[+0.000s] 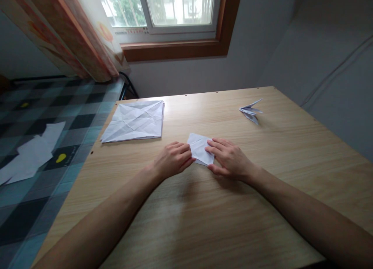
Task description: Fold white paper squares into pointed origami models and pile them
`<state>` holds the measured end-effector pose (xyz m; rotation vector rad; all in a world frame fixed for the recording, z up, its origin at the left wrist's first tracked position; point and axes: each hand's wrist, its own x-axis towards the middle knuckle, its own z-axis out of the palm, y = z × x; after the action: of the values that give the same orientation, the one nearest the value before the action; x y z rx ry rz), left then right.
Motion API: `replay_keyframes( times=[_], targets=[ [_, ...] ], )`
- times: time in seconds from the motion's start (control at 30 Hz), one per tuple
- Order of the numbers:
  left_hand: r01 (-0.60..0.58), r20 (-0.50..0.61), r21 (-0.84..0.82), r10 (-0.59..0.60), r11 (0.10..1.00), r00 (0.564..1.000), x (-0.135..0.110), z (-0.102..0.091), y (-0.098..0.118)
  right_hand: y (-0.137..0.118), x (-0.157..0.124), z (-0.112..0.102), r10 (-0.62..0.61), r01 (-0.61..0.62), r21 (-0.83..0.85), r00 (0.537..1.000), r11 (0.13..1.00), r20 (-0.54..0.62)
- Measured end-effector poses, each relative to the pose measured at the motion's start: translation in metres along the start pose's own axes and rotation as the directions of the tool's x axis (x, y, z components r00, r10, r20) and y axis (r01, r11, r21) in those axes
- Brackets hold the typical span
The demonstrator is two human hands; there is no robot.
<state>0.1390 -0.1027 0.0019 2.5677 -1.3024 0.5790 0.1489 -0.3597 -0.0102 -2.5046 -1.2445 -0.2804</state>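
Observation:
A small folded sheet of white paper (pixel 200 146) lies on the wooden table between my hands, its layers slightly parted along the near edge. My left hand (pixel 175 158) pinches its left edge, fingers curled and closed on it. From the other side, my right hand (pixel 229 157) rests on the paper's right part, with the fingers stretched out and apart and the thumb at the near right corner. Both hands stay low over the tabletop.
Creased white paper sheets (pixel 135 119) lie stacked at the table's back left. A folded paper figure (pixel 251 110) with pointed ends sits at the back right. Paper scraps (pixel 35 154) lie on the checked cloth (pixel 84 121) left of the table (pixel 186 230). A window (pixel 175 13) is beyond.

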Motion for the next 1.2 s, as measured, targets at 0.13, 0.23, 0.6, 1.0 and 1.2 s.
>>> replay_keyframes(
  times=[0.13,0.23,0.6,1.0,1.2],
  targets=[
    [0.042,0.015,0.034,-0.043,0.999,0.999,-0.001,-0.001,0.002,-0.002,0.000,0.000,-0.059,0.062,0.006,0.974,0.998,-0.219],
    [0.086,-0.014,0.085,-0.085,0.993,0.996,-0.002,-0.001,0.003,-0.009,0.001,-0.003,-0.164,0.164,-0.041,0.873,0.986,-0.459],
    [0.081,-0.247,0.266,-0.014,0.961,0.969,0.003,-0.004,0.013,-0.031,0.002,-0.006,-0.247,0.256,-0.071,0.769,0.964,-0.589],
    [0.086,-0.269,0.253,-0.015,0.964,0.963,0.002,-0.001,0.016,-0.034,0.011,0.009,-0.105,0.099,-0.041,0.971,0.994,-0.214],
    [0.060,-0.347,0.257,0.035,0.965,0.937,0.000,-0.001,0.013,-0.027,0.011,0.015,-0.012,0.018,0.055,0.994,0.998,-0.113]
  ],
)
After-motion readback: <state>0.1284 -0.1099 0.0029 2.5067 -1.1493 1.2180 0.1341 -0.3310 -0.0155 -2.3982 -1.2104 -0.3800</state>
